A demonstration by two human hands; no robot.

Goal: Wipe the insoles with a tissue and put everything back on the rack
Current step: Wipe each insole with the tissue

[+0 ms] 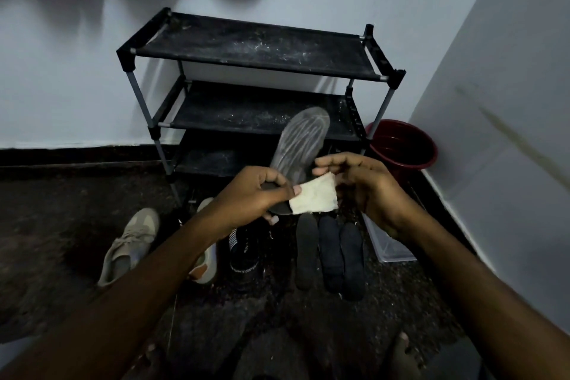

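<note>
My left hand grips the heel end of a dusty grey insole, which points up and away toward the rack. A folded white tissue lies against the insole's lower part. My left thumb presses its left edge and my right hand pinches its right edge. Three dark insoles lie side by side on the floor below my hands. The black three-shelf rack stands against the wall, its shelves dusty and bare.
A beige sneaker lies on the floor at left, a second one is partly under my left arm, and a black shoe sits beside it. A dark red bucket stands right of the rack. A clear plastic lid lies near the right wall.
</note>
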